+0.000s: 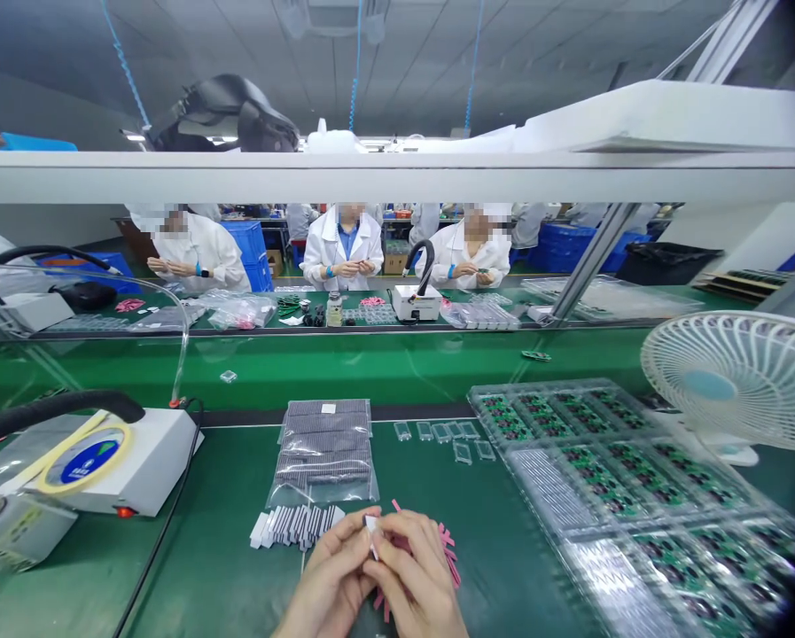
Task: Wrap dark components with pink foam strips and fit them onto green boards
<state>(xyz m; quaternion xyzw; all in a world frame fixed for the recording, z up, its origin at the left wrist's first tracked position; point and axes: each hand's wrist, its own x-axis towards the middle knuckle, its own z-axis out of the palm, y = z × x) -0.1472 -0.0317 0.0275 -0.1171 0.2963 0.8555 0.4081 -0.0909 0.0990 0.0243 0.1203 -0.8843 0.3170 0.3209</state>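
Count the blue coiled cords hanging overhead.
3. The left cord hangs at upper left, the middle cord just left of centre, and the right cord right of centre. Others may be hidden behind the white items on the shelf.

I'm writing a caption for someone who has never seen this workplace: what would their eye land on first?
Probably the large plastic tray of green circuit boards filling the bench's right side. Next, the white fan beyond it at the right edge, and the two hands, left and right, pinching a small white piece at front centre.
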